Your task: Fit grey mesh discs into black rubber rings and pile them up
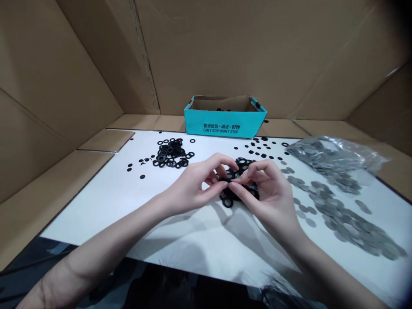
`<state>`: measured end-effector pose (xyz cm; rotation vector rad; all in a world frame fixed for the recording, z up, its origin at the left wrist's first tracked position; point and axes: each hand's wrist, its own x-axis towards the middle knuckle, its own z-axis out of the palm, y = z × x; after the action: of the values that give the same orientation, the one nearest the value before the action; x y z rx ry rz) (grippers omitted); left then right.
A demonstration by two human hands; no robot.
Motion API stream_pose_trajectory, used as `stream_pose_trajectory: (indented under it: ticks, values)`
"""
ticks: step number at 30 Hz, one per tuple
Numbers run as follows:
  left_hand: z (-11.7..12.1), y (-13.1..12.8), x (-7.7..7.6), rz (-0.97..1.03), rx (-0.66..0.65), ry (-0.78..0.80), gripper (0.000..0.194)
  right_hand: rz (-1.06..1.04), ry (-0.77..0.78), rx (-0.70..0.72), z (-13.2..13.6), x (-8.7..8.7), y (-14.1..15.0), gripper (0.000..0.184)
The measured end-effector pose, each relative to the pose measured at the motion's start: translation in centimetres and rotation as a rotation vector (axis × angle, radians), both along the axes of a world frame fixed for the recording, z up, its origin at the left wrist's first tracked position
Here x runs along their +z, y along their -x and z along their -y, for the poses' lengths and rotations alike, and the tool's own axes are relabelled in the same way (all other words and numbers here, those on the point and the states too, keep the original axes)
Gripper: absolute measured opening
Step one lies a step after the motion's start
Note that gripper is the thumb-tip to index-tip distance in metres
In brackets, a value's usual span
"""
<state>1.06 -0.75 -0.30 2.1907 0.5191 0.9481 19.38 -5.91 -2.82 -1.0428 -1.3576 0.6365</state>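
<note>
My left hand (199,182) and my right hand (268,189) meet over the middle of the white table. Both are closed, thumbs and fingertips pressed together around a small black ring (225,181), mostly covered by the fingers. Right behind and beneath them lies a pile of black rings (244,163), some with pale grey centres. One loose black ring (227,202) rests just below the fingertips. To the right of my right hand, many flat grey discs (347,225) are spread in a long heap.
A turquoise box (225,123) with black pieces inside stands at the back. Another heap of black rings (170,152) lies at the left, small black discs (257,150) behind my right hand. A clear plastic bag (334,156) spills grey discs. Cardboard walls (241,51) surround the table (106,206).
</note>
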Motion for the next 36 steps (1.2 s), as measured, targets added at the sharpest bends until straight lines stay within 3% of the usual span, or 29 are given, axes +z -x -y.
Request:
stream_pose_trajectory:
  ticks: [5,9,13,26,36]
  values:
    - [-0.5,0.3,-0.2,0.079,-0.043,-0.092,0.041,-0.309,0.244,0.207,-0.5,0.0,-0.6,0.036]
    - [-0.6,0.2,-0.6,0.149,-0.067,-0.218,0.038,-0.454,0.419,0.362,-0.5,0.3,-0.8,0.043]
    - [-0.5,0.1,-0.9,0.155,-0.04,-0.231,0.038,-0.527,0.514,0.406,-0.4,0.9,-0.7,0.051]
    - [-0.4,0.3,-0.7,0.155,-0.093,-0.191,0.05,-0.529,0.564,0.375,-0.4,0.6,-0.7,0.057]
    - [-0.3,0.1,-0.5,0.188,-0.048,-0.177,0.05,-0.591,0.566,0.405,-0.3,0.8,-0.4,0.057]
